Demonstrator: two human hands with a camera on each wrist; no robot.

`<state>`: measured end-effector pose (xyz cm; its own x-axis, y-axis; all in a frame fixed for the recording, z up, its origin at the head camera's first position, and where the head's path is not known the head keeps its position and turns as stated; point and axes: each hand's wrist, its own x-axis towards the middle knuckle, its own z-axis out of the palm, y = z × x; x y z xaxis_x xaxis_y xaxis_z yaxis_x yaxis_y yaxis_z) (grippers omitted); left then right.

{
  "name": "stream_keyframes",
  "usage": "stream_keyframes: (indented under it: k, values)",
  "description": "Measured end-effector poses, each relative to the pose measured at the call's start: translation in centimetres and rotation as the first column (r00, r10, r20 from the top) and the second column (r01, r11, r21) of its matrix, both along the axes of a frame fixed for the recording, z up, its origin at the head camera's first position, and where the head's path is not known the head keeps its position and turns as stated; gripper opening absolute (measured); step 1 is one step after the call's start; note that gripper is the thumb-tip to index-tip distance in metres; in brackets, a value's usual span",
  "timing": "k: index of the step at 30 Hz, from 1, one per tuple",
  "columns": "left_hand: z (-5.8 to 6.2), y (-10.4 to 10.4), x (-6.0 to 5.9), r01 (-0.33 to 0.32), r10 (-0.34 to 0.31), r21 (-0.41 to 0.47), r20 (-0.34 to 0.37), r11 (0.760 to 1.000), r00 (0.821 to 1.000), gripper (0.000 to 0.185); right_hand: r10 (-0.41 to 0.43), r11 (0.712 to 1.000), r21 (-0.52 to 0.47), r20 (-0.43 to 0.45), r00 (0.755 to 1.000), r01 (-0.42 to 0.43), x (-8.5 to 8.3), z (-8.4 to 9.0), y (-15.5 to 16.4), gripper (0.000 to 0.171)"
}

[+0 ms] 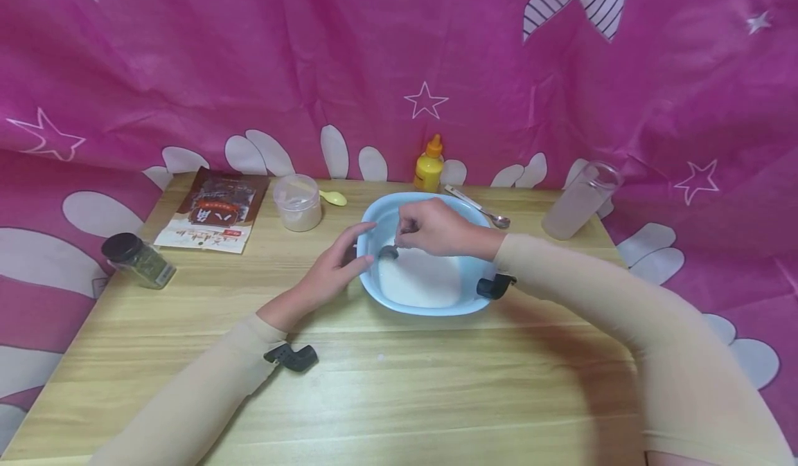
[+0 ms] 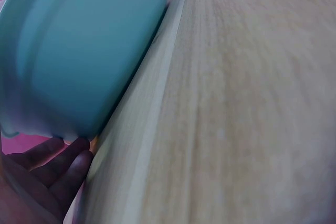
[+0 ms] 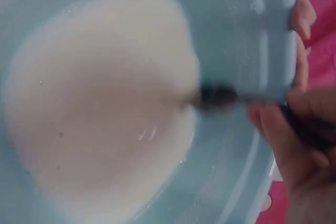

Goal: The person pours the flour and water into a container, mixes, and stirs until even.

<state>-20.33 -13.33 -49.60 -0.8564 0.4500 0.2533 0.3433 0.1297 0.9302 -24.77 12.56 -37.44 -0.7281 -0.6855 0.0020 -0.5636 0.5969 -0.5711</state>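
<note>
A light blue plastic basin with milky white liquid in its bottom stands on the table. My right hand is above it, pinching the handle of a small dark spoon. In the right wrist view the spoon's head is blurred, at the edge of the liquid. My left hand rests against the basin's left side, thumb and forefinger spread at the rim. The left wrist view shows its fairly straight fingers touching the basin's outer wall.
Left on the table are a black-capped seasoning jar, a brown and white packet, a clear tub and a yellow spoon. Behind the basin stand a yellow squeeze bottle and a metal spoon; a tall cloudy cup is right.
</note>
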Motion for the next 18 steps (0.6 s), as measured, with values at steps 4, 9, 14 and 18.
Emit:
stream_keyframes:
  k: [4, 9, 14, 18]
  values:
    - [0.0, 0.0, 0.1, -0.004, 0.004, -0.001, -0.007, 1.000, 1.000, 0.062, 0.088, 0.995, 0.026, 0.162, 0.983, -0.093, 0.2, 0.6, 0.8, 0.014]
    - [0.2, 0.1, 0.2, -0.012, 0.012, -0.005, -0.006, 1.000, 1.000, 0.062, 0.110, 0.981, 0.117, 0.304, 0.946, -0.152, 0.2, 1.5, 2.0, 0.019]
    - [0.2, 0.0, 0.2, -0.015, 0.015, -0.012, -0.012, 1.000, 1.000, 0.061, 0.054, 0.952, 0.273, 0.291, 0.955, -0.137, -0.4, 2.3, 3.3, 0.026]
    - [0.2, 0.0, 0.2, -0.018, 0.018, -0.019, -0.009, 1.000, 1.000, 0.061, 0.040, 0.915, 0.391, 0.148, 0.988, -0.096, -0.9, 2.9, 4.0, 0.024]
